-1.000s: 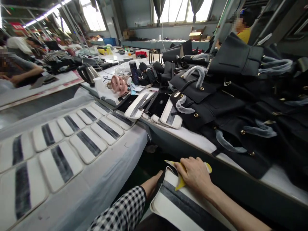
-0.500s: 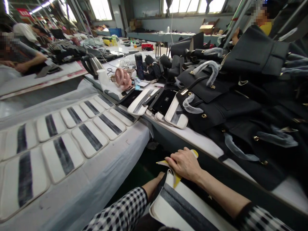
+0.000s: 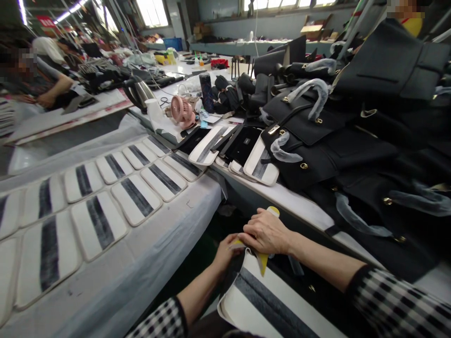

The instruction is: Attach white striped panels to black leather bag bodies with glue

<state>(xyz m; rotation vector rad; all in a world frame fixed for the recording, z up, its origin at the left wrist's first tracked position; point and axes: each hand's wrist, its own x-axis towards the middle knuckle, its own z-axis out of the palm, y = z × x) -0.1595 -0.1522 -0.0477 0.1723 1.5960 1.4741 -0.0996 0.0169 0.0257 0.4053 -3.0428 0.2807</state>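
A white panel with a dark stripe [image 3: 269,300] lies at the bottom centre, near my body. Above its upper corner, my right hand [image 3: 266,231] is closed round a yellow and white object, whose ends stick out past the fingers. My left hand [image 3: 227,251] is beside it, its fingertips pinching the pointed yellow-white end. The two hands meet there. Dark material hangs below my left hand, along the panel's edge, and is mostly in shadow.
Several striped white panels [image 3: 132,199] lie in rows on the left table. Black bags [image 3: 327,159] with wrapped handles are heaped at the right. A pink fan [image 3: 182,111] and a kettle [image 3: 138,94] stand beyond. A person [image 3: 52,89] sits at the far left.
My left hand has come up from behind the panel's edge to the yellow-white object's pointed end. My right hand has shifted slightly upward and left with the object. The view has turned a little.
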